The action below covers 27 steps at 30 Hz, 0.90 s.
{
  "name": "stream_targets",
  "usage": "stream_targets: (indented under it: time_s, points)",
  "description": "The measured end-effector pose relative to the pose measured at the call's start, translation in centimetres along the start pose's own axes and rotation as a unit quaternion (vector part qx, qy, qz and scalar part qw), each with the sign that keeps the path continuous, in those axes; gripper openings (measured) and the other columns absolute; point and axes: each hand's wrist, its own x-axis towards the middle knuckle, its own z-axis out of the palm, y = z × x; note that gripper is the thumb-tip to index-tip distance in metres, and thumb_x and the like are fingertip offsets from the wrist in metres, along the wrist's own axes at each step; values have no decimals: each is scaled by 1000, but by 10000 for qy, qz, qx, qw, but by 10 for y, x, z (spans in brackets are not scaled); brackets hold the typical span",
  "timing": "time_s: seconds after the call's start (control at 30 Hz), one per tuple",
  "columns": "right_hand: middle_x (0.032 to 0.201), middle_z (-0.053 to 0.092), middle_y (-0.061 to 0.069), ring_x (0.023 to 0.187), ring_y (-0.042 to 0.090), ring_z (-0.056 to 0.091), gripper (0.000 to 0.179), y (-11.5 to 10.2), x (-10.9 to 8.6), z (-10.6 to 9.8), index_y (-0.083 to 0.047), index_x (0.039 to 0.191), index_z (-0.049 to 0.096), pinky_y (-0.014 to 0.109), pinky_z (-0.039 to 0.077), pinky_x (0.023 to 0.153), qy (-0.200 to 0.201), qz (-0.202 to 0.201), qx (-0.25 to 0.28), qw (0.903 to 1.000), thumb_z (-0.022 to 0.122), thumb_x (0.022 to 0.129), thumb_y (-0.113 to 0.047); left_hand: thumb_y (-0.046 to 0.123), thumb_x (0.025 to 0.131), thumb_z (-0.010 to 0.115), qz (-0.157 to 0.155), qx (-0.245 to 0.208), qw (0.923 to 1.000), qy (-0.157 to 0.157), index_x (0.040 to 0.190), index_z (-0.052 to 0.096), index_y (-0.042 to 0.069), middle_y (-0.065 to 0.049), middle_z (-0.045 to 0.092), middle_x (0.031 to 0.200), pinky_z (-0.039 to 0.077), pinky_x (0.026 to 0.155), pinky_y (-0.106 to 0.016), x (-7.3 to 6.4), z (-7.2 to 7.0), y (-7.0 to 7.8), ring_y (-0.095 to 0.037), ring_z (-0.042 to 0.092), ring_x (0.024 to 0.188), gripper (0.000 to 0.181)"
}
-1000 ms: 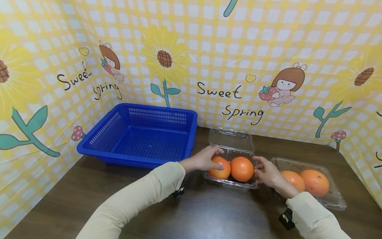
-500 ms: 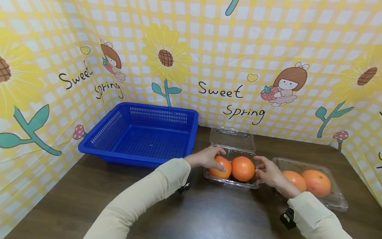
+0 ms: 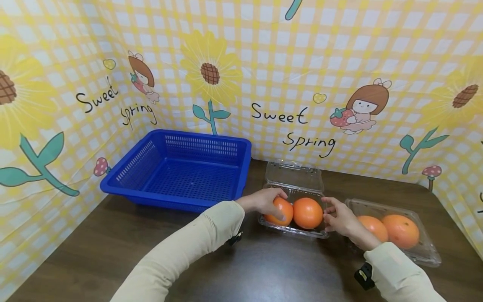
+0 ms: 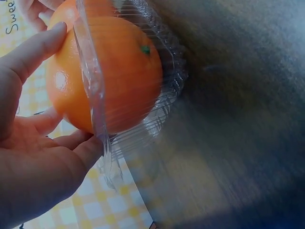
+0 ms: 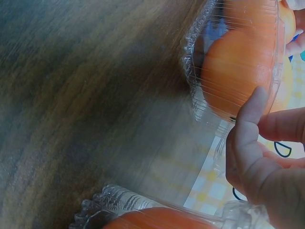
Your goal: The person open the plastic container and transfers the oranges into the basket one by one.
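Two oranges sit side by side in a clear plastic clamshell box point(image 3: 294, 232) with its lid point(image 3: 293, 176) folded back. My left hand point(image 3: 264, 202) grips the left orange point(image 3: 284, 212), thumb on the near side and fingers at the back, as the left wrist view also shows on the orange point(image 4: 125, 71). The right orange point(image 3: 307, 213) lies beside it, touched by neither hand. At the box's right rim, my right hand point(image 3: 341, 219) pinches the plastic edge; in the right wrist view the finger and thumb of that hand point(image 5: 274, 167) meet at the rim.
A blue perforated basket point(image 3: 171, 197) stands to the left on the dark wooden table point(image 3: 241, 268). Right of my right hand is another clear box point(image 3: 426, 251) holding two oranges point(image 3: 401, 231). A yellow checked cloth point(image 3: 279, 63) hangs behind the table.
The view has shifted very slightly. My left hand has moved a little closer round the left orange; the right hand keeps its place at the rim.
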Motion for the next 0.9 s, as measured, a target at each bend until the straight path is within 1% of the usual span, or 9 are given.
stream_targets:
  time_s: [0.27,0.47,0.57,0.8,0.9]
  points:
    - [93,46,24,71,25,55,47,-1,-1,0,11,128,29,32,51,55,-25,-17,-12,10000,45,84,11,19,65,78,70,-147,9998,-95,117,50,8,-8,53,114,41,81,-25,1,2,-1,-17,50,97,60]
    - [96,46,26,72,26,56,47,0,-1,0,11,128,29,32,51,55,-5,-23,-5,10000,45,84,11,22,64,79,47,20,10000,-30,118,51,8,-10,48,117,40,83,-26,1,1,1,-19,46,102,63]
    - [96,47,26,72,25,56,47,-1,-1,1,11,129,29,32,51,55,-6,-2,23,10000,45,84,11,22,63,80,30,33,10000,-19,118,51,8,-10,47,118,41,83,-26,1,0,2,-19,46,103,63]
    - [93,48,24,69,23,55,48,-2,-2,1,12,128,29,32,51,54,-4,-29,-33,10000,46,83,11,20,61,81,12,-154,9999,-17,119,50,8,-9,46,118,41,83,-27,0,-2,2,-20,45,105,67]
    - [91,48,23,67,21,55,48,-2,-1,1,12,128,29,32,51,54,20,-61,-42,10000,46,83,11,20,61,81,22,-164,9999,-4,120,50,8,-9,46,118,40,84,-27,0,-2,3,-20,45,106,67]
